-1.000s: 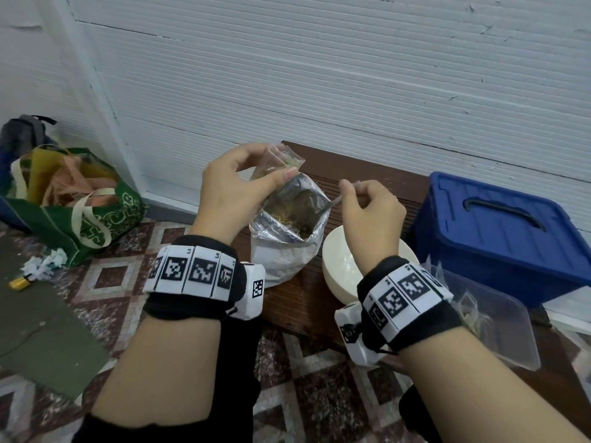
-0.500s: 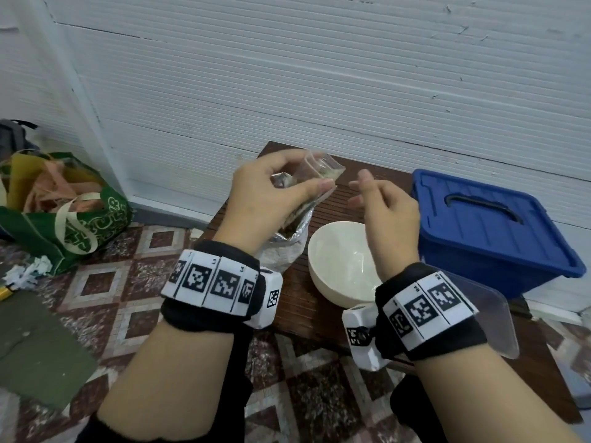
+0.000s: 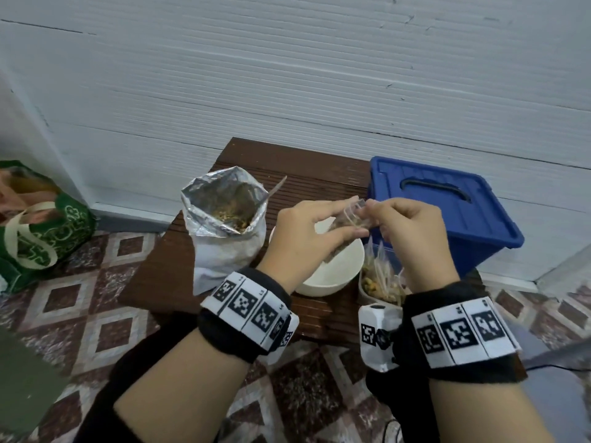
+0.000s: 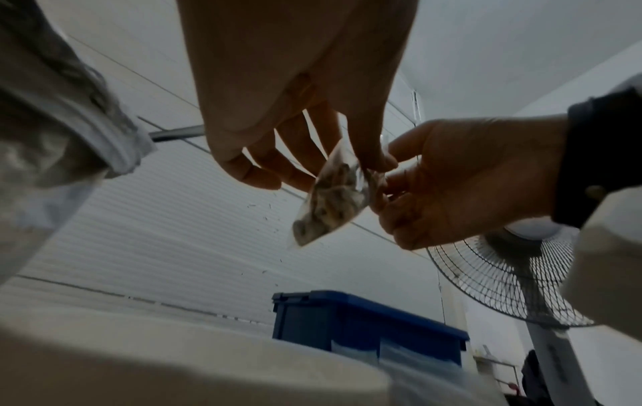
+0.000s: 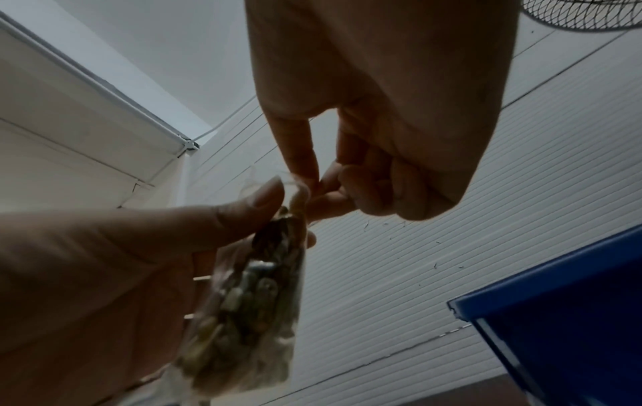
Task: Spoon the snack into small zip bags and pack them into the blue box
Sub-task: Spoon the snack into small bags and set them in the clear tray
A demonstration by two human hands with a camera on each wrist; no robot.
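Observation:
A small clear zip bag (image 3: 347, 227) with brown snack inside hangs above the white bowl (image 3: 332, 273). My left hand (image 3: 307, 231) pinches its upper part between thumb and fingers. My right hand (image 3: 406, 228) pinches the top edge from the right. The left wrist view shows the zip bag (image 4: 333, 197) filled and tilted between both hands; the right wrist view shows the same zip bag (image 5: 250, 310) hanging. The open foil snack bag (image 3: 224, 225) stands left of the bowl with a spoon handle (image 3: 277, 187) sticking out. The blue box (image 3: 447, 212), lid on, sits at the right.
A clear plastic tub (image 3: 380, 282) holding filled zip bags sits right of the bowl on the dark wooden table (image 3: 287, 161). A green tote bag (image 3: 38, 238) lies on the tiled floor at left. A standing fan (image 4: 521, 277) is at the right.
The spoon has been left in the foil bag. My left hand carried the zip bag right, over the bowl, and my right hand came up to pinch its top.

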